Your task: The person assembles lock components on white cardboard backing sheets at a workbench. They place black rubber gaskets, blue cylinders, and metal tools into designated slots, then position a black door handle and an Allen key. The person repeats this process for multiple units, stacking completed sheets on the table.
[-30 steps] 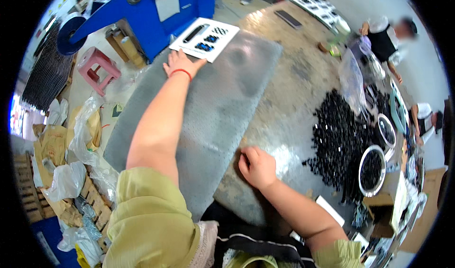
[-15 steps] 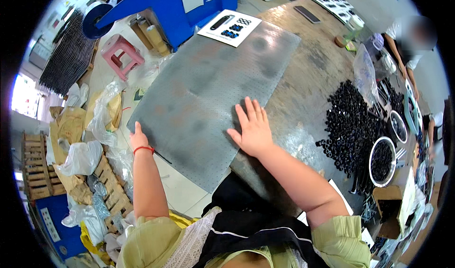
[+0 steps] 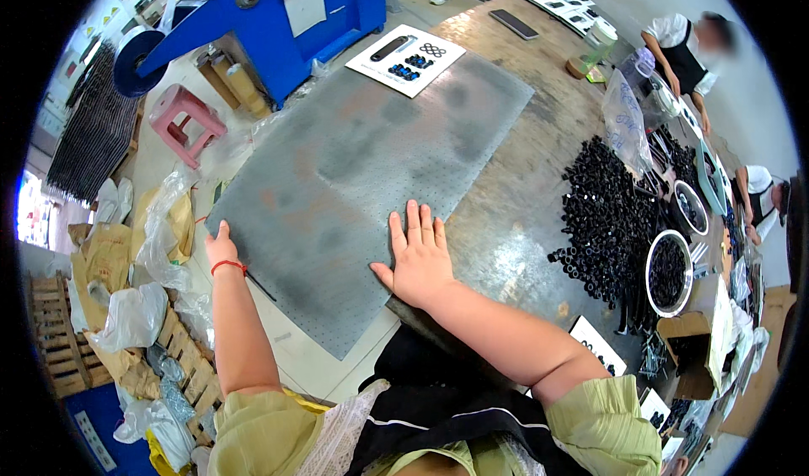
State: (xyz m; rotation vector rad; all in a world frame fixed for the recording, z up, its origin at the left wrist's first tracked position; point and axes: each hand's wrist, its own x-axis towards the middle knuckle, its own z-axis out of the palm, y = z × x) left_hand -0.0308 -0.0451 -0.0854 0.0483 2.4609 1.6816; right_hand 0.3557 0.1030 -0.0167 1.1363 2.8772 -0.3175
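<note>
Black parts (image 3: 668,275) in bowl (image 3: 649,282), right of sheet (image 3: 337,198)

Sheet (image 3: 337,181), mostly matt, finely dotted; card (image 3: 434,67), smooth, paper-like, at the sheet's far edge; worktable (image 3: 514,223), metal-looking, scuffed, part-glossy; bowl (image 3: 648,275), shiny metal, toward the worktable's right edge.

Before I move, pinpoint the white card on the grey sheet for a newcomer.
On the worktable, find the grey sheet under the right hand. The white card lies at its far end, the only card there, bearing blue-and-black parts.
</note>
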